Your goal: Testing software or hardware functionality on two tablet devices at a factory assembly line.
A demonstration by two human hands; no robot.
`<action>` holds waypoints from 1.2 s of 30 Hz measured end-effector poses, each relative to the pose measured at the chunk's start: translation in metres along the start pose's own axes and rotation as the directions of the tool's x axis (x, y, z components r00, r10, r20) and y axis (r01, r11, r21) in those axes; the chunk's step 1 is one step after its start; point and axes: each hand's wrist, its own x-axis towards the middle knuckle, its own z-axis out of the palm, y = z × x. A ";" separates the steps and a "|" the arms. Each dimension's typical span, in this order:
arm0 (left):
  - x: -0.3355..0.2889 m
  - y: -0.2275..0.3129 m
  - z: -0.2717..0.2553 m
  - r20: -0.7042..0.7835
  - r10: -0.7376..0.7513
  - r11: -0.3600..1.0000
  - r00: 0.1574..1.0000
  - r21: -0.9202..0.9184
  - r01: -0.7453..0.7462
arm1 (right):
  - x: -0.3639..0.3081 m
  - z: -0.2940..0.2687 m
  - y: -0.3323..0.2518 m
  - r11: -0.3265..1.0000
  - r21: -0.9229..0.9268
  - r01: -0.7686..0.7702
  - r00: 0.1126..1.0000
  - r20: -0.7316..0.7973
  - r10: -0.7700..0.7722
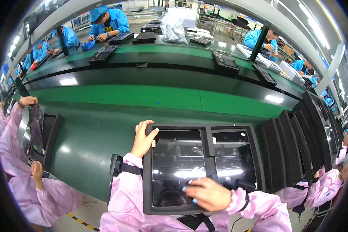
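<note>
A black foam tray (208, 154) with two side-by-side recesses lies in front of me on the green bench. Each recess holds a dark glossy panel: the larger left panel (176, 154) and the narrower right panel (230, 152), both reflecting the ceiling lights. My left hand (144, 138) grips the tray's far left corner, thumb on the rim and fingers along the outer edge. Over the lower right part of the left panel is my right hand (208, 194), slightly blurred, blue covers on its fingertips. Its fingers are stretched out and apart, with nothing visible in them.
Black foam trays (286, 143) stand stacked at the right. At the left, a person in pink (31, 174) lifts a dark sheet (36, 127) beside another foam tray (52, 135). Across a green belt (154, 94), people in blue (112, 23) work among dark device parts (225, 62).
</note>
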 end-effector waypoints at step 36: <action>0.003 0.013 -0.007 0.020 -0.132 0.984 0.991 -0.122 0.133 | 0.040 -0.012 0.007 0.976 -0.097 -0.196 0.975 -0.128 0.183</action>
